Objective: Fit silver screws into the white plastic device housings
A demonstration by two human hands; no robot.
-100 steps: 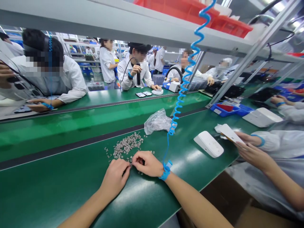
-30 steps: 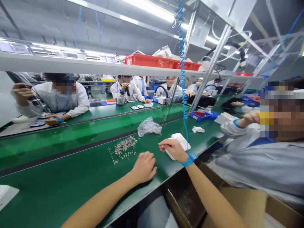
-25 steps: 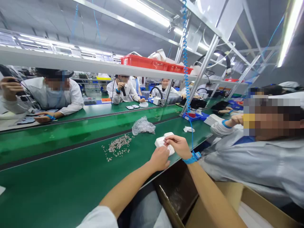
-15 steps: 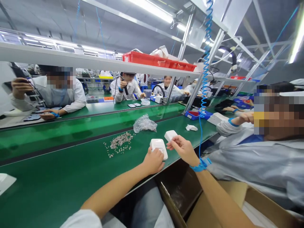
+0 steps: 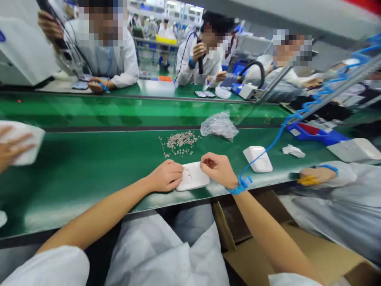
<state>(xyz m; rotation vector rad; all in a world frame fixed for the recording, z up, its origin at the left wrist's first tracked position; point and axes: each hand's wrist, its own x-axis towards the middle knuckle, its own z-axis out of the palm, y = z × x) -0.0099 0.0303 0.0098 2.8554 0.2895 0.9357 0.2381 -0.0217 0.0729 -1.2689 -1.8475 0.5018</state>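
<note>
A white plastic housing (image 5: 193, 177) lies on the green bench (image 5: 119, 153), between my two hands. My left hand (image 5: 167, 175) is closed on its left end, fingertips at the small dark holes. At its right end my right hand (image 5: 218, 167), with a blue wristband, has its fingers curled against the upper edge; whether anything small is pinched there is hidden. Behind the housing is a loose pile of tiny metal parts (image 5: 181, 140). A clear plastic bag (image 5: 219, 125) rests right of the pile. Another white housing (image 5: 258, 159) sits to the right.
At the far left a co-worker's hand (image 5: 8, 149) holds a white piece. A co-worker's hand (image 5: 317, 175) is at the right edge. A blue coiled cord (image 5: 276, 139) runs to my right wrist. Below the bench stands a cardboard box (image 5: 258, 254).
The view has swung left and down. My hands now hold a housing lying sideways between them, and the other one stands off to the right. A hand with a white piece has appeared at left.
</note>
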